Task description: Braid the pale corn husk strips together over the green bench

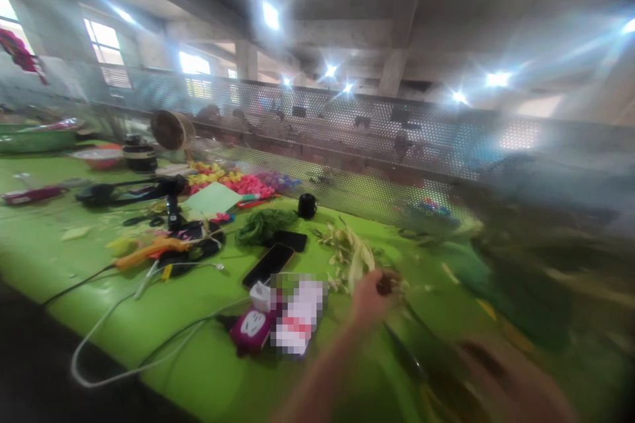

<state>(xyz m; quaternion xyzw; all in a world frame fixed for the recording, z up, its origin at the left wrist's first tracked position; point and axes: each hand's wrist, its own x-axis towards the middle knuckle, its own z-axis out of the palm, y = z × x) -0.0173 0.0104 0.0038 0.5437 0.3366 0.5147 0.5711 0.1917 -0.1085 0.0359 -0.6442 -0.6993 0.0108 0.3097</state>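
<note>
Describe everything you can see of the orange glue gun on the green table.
The orange glue gun looks plastic, long and slim. It lies flat on the bright green table, left of a black smartphone. A dark cable appears to run from its left end toward the table edge. Neither of the hands touches it; blur hides finer parts.

1. Lower centre of the frame: the left hand (370,296) was closed around a small dark piece (384,284), just beside pale leaves (350,254).
2. Lower right: the right hand (516,380) was blurred, grip unclear.
3. Centre: a phone (268,265) lay on the green table (208,370).
4. Left of centre: an orange glue gun (149,252) rested near white cable (99,337).
</note>
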